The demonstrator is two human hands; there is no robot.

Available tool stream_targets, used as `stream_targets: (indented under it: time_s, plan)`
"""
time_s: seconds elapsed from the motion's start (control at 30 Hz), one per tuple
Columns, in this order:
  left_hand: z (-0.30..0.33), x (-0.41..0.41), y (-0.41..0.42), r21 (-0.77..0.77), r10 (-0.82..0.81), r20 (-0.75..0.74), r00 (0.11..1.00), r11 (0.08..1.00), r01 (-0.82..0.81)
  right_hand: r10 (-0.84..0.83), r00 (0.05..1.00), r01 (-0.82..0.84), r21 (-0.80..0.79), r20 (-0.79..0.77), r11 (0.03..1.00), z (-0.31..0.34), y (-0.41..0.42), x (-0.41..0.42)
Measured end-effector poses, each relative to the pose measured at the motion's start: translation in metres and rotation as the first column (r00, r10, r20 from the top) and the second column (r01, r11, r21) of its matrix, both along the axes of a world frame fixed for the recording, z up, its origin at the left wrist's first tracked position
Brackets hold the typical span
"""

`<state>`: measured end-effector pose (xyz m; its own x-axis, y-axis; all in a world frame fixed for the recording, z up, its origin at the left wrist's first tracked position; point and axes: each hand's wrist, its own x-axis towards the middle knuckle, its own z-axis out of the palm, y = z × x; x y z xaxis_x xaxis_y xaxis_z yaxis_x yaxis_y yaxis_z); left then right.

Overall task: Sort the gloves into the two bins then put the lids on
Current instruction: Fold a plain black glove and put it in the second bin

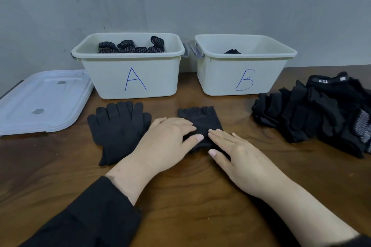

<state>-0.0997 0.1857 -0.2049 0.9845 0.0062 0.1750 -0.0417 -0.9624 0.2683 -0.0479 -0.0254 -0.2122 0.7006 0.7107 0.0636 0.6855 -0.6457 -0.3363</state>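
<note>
Grey wall behind, brown wood desk [180, 196] below. Item one: my left hand [166, 142] and right hand [241, 154], fingers straight and flat, both pressing on the fingerless black glove [198, 120] at desk centre; nothing gripped. Glove's long axis runs away from me, finger openings toward the bins. Full-fingered glove pair [118, 128] just left, tips likewise pointing away. Bin A [132, 78] holds dotted gloves; bin B [241, 74] holds one dark item. Unsorted pile [313, 114] at right; lids [44, 102] at left. Risk, as I judge: all-black gloves look alike, so one could land in the wrong bin.
</note>
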Motion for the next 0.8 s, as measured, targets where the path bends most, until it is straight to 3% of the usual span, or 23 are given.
stream_targets:
  time_s: [0.07, 0.23, 0.4, 0.57, 0.67, 0.8]
  plan:
    - [0.002, 0.0, 0.001, 0.027, 0.034, 0.023, 0.999, 0.999, -0.035, -0.006, 1.0, 0.006, -0.017, 0.001, 1.0, 0.0, 0.0, 0.0]
    - [0.001, -0.001, -0.004, 0.081, -0.053, 0.015, 0.998, 0.995, 0.051, -0.029, 0.999, 0.03, -0.044, 0.014, 0.999, -0.001, -0.001, 0.0]
    - [-0.002, 0.001, -0.004, 0.102, 0.027, 0.063, 0.998, 0.994, -0.034, -0.01, 0.999, 0.009, 0.039, 0.033, 0.999, 0.001, -0.004, 0.003]
    - [-0.002, -0.004, -0.009, 0.065, 0.046, 0.075, 0.996, 0.997, -0.051, -0.002, 1.0, 0.002, 0.02, 0.021, 1.0, -0.003, -0.004, 0.006]
    - [0.002, -0.007, -0.014, 0.022, 0.045, 0.218, 0.975, 0.998, -0.051, -0.081, 0.997, 0.077, 0.228, 0.01, 0.971, 0.0, -0.007, 0.004]
    - [0.006, -0.007, -0.04, -0.062, 0.032, 0.366, 0.93, 0.998, -0.01, -0.262, 0.964, 0.238, 0.564, -0.039, 0.791, 0.002, -0.017, 0.01]
